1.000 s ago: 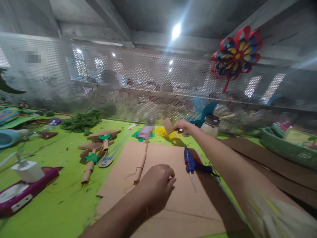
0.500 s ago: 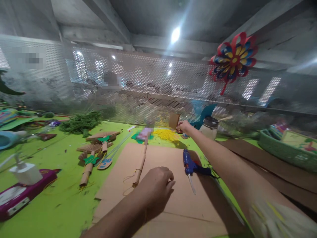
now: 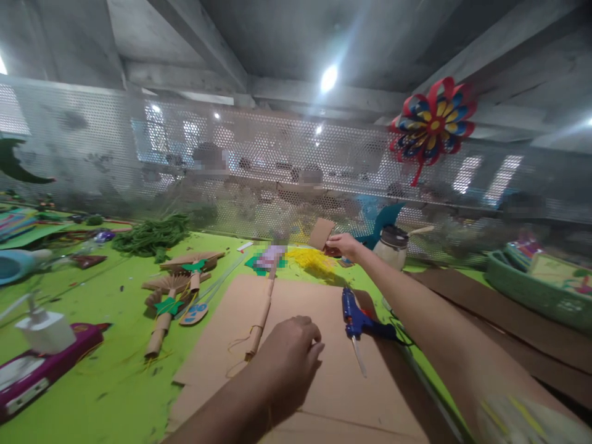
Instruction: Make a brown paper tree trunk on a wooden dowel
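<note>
At the far side of the work area, my right hand (image 3: 343,245) pinches a small brown cardboard piece (image 3: 321,234) by its edge. It is held above the table, just beside a yellow shredded heap (image 3: 314,262). My left hand (image 3: 296,345) rests on the big cardboard sheets (image 3: 319,302), fingers loosely bent, thumb slightly apart, with nothing visible in it. Left of that hand lies a rolled paper stick (image 3: 261,317) with yellow string tied round it; its far end meets a blurred purple and green shape. A blue glue gun (image 3: 354,314) lies to the right, a glue stick projecting from it.
Folded paper fans (image 3: 169,302) with green stars lie left, near a purple power strip (image 3: 83,339). Green yarn (image 3: 152,234) sits behind. A lidded jar (image 3: 392,245), dark cardboard strips (image 3: 499,308) and a green basket (image 3: 536,283) stand right. Perforated mesh (image 3: 268,154) closes off the back.
The cardboard piece has tilted and turned in my right hand, which stays beside the yellow heap. My left hand and the glue gun stay put; the view has shifted slightly.
</note>
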### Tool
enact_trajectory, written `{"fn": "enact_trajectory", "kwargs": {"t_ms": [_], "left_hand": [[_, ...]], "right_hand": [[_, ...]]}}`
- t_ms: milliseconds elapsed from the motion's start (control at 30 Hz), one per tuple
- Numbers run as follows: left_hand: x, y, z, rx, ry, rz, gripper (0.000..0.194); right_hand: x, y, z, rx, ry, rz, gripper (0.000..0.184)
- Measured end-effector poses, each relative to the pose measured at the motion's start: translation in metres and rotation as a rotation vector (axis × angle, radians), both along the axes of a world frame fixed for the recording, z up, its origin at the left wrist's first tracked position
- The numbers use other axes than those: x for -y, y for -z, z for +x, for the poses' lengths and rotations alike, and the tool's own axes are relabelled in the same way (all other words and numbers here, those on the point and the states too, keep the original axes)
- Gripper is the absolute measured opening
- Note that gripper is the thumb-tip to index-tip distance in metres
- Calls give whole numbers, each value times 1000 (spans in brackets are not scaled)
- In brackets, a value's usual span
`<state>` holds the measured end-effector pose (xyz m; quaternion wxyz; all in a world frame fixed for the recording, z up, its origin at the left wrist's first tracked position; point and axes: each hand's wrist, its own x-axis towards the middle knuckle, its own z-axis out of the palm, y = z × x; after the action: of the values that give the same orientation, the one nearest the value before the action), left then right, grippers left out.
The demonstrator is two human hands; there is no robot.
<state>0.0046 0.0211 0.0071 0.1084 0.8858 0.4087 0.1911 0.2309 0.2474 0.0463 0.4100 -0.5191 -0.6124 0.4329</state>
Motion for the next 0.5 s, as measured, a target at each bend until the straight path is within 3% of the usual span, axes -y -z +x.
{"fn": "enact_trajectory", "kwargs": {"t_ms": [167, 500], "left_hand": [[1, -5, 0, -40, 3, 15, 24], [4, -10, 0, -56, 23, 51, 17]], "right_hand": [[4, -4, -3, 272, 54, 29, 34], [19, -16, -11, 565, 121, 332, 31]]}}
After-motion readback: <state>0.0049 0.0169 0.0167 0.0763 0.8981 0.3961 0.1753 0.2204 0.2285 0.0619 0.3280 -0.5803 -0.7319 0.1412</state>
